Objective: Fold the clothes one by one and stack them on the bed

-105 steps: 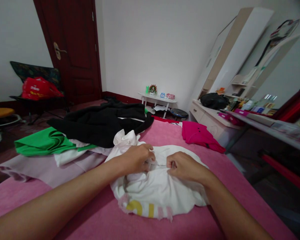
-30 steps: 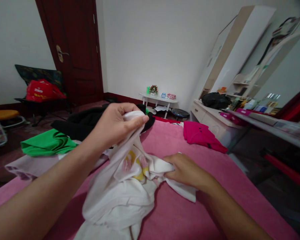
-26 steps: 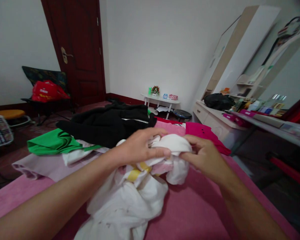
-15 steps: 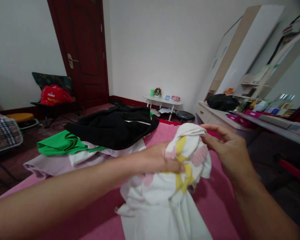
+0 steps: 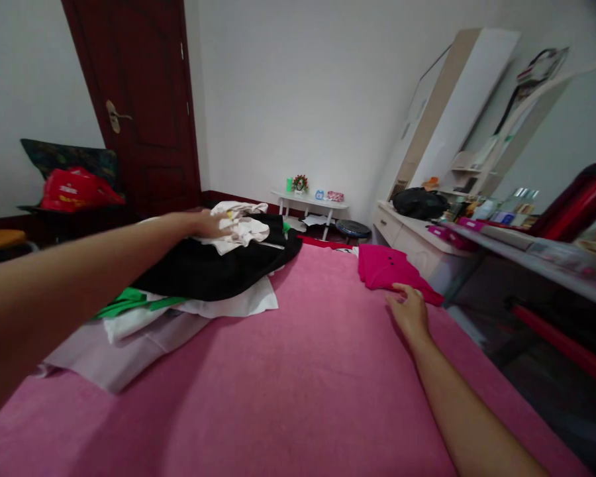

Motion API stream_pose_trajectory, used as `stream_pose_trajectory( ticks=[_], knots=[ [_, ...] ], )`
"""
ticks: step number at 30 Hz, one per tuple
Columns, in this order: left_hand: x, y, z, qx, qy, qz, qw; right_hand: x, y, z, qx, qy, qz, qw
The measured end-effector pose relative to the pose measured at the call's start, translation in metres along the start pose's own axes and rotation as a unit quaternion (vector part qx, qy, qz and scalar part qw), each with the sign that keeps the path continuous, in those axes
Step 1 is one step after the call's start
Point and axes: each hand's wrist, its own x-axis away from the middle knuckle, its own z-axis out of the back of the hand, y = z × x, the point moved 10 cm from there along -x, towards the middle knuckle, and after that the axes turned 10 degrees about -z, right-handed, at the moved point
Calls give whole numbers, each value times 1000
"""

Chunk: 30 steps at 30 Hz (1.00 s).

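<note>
A crumpled white garment point(image 5: 251, 232) with a bit of yellow lies on top of the clothes pile at the left. My left hand point(image 5: 206, 224) is stretched out over it and touches it; its fingers are blurred, so I cannot tell whether they grip the cloth. Under it is a black garment point(image 5: 213, 271), above green cloth point(image 5: 129, 301), white cloth point(image 5: 251, 299) and pale lilac cloth point(image 5: 124, 361). At the right, my right hand point(image 5: 410, 311) is open and holds nothing, its fingertips close to the near edge of a folded bright pink garment point(image 5: 390, 265).
Everything lies on a pink-covered bed point(image 5: 288, 391). Beyond it are a low white table point(image 5: 310, 199) and a round dark stool point(image 5: 353, 230). A dresser point(image 5: 417, 242) with a black bag point(image 5: 420, 203) stands right. A red bag point(image 5: 77, 191) rests on a chair at the left.
The white garment went from between both hands in front of me to the top of the pile, far left. My right hand came off it. The view turned right, and the folded pink garment shows more fully.
</note>
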Motion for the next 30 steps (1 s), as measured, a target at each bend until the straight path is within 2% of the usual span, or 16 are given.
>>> stream_pose_trajectory(
  ticks=[2, 5, 8, 9, 14, 18, 21, 24, 26, 28, 30],
  knots=[
    [11, -17, -34, -29, -42, 33, 998, -9, 22, 0, 64, 32, 4, 997],
    [16, -30, -53, -69, -84, 51, 993, -21, 31, -1, 117, 65, 21, 991],
    [13, -32, -50, -89, -85, 40, 992, -35, 22, -9, 133, 72, 59, 987],
    [12, -31, -50, -92, -83, 32, 992, -42, 22, -12, 135, 65, 52, 987],
    [12, -36, -55, -92, -71, 15, 993, -78, 61, -29, 173, 9, -113, 978],
    [12, -36, -57, -94, -63, 7, 994, -97, 71, -38, 207, -39, -126, 969],
    [14, -32, -55, -100, -65, 13, 993, -100, 74, -37, 230, -76, -135, 961],
    [18, -26, -52, -106, -75, 22, 991, -91, 60, -27, 235, -84, -126, 960],
    [19, -23, -50, -100, -76, 22, 992, -77, 36, -23, 222, -92, -99, 966],
    [20, -21, -50, -96, -78, 21, 992, -50, -2, -29, 194, -122, -50, 972],
    [20, -17, -50, -105, -73, 16, 992, -4, -51, -45, 155, -178, 16, 972]
  ],
)
